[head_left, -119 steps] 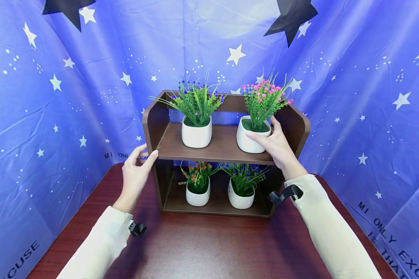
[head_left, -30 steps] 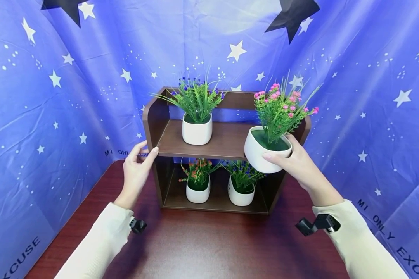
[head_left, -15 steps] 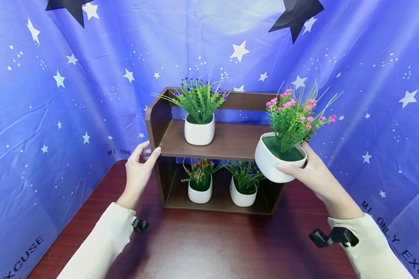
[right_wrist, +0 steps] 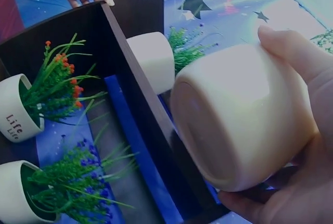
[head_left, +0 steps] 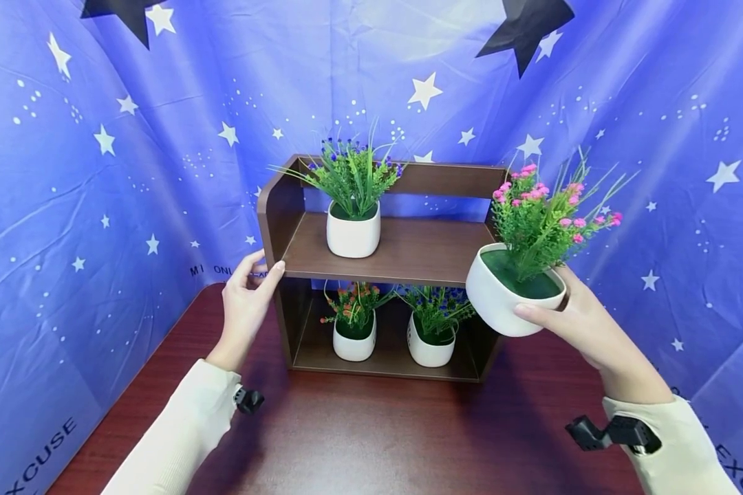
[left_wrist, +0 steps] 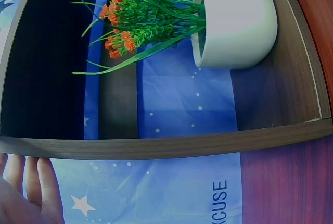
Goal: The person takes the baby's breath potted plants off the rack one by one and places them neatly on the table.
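My right hand [head_left: 585, 323] grips a white pot of pink flowers [head_left: 501, 295], thumb on the near side and fingers behind. It is held in the air, tilted, just off the front right of a brown two-tier shelf [head_left: 415, 251]. My left hand [head_left: 243, 309] holds the shelf's left side panel, thumb on the front edge, fingertips against the outer face. On the upper tier stands a potted plant with purple-blue flowers [head_left: 353, 237]. Below are an orange-flowered potted plant [head_left: 354, 345] and a blue-flowered one [head_left: 431, 352]. The right wrist view shows the held pot's underside [right_wrist: 197, 130].
The shelf stands on a dark red wooden table [head_left: 371, 433]. A blue curtain with stars [head_left: 179, 137] hangs behind and on both sides. Each wrist carries a small black camera, such as the right wrist camera [head_left: 613, 433].
The pink-flowered pot, first standing on the upper tier in my right hand's grasp, has been lifted and carried forward and right, off the shelf. My left hand stays on the side panel.
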`<control>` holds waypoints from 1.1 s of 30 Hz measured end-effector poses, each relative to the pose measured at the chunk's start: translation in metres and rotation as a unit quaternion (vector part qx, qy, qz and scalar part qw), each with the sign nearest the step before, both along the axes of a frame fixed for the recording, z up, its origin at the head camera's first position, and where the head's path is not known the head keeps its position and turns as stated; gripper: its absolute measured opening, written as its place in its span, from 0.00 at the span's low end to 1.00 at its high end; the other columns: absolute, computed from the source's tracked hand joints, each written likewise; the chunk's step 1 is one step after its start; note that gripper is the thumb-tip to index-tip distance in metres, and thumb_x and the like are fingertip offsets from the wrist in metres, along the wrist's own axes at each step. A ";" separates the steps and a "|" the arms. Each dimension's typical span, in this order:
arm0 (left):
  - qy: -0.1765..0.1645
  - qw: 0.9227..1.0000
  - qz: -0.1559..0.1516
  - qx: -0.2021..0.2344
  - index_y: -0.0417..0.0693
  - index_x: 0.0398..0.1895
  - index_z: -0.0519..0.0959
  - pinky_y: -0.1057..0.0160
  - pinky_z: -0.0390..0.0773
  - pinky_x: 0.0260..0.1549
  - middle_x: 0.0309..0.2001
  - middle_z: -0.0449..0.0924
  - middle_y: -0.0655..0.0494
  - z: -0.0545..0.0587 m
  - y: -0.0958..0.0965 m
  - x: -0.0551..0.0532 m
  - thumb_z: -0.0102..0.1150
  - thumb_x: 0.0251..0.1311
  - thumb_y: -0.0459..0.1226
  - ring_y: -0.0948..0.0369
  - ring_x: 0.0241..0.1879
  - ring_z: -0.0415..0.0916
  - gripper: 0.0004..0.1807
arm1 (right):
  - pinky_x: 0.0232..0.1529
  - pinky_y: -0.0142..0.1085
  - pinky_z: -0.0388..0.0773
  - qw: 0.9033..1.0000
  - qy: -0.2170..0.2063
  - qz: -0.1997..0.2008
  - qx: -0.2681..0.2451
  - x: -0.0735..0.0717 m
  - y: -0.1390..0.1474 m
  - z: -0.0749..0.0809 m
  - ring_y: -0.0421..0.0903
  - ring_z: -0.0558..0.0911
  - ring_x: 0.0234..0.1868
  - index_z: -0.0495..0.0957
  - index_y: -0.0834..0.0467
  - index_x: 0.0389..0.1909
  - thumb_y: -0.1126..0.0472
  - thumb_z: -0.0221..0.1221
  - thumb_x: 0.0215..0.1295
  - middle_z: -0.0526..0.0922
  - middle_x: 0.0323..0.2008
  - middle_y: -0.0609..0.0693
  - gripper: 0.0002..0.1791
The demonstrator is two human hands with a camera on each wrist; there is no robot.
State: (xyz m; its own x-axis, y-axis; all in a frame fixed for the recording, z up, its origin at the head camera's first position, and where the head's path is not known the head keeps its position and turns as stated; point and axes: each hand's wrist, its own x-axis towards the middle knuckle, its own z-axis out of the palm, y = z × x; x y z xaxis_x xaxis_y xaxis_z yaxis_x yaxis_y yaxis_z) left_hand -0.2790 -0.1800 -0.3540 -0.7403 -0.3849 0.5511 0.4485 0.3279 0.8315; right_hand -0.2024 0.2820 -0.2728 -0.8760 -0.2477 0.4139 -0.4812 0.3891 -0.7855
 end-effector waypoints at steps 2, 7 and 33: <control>0.001 1.000 0.000 0.000 0.52 0.54 0.84 0.72 0.75 0.32 0.37 0.82 0.58 0.000 0.000 0.000 0.72 0.59 0.45 0.66 0.32 0.76 0.21 | 0.44 0.25 0.76 1.000 0.003 0.009 -0.007 0.002 0.005 -0.001 0.38 0.82 0.43 0.64 0.55 0.68 0.74 0.63 0.62 0.82 0.49 0.45 0.34; 0.003 1.000 0.002 -0.001 0.52 0.54 0.84 0.72 0.75 0.32 0.36 0.82 0.60 0.000 0.000 0.000 0.72 0.59 0.45 0.66 0.32 0.76 0.20 | 0.39 0.26 0.77 1.000 0.015 0.012 -0.005 0.007 0.016 -0.004 0.37 0.82 0.38 0.70 0.52 0.59 0.78 0.63 0.59 0.83 0.42 0.45 0.30; 0.010 1.000 0.002 -0.002 0.54 0.52 0.85 0.72 0.74 0.31 0.34 0.82 0.64 -0.001 0.000 -0.002 0.71 0.60 0.45 0.66 0.31 0.76 0.18 | 0.39 0.24 0.76 0.999 -0.002 -0.002 -0.036 0.015 0.068 -0.021 0.36 0.83 0.39 0.69 0.50 0.59 0.81 0.57 0.61 0.84 0.42 0.43 0.30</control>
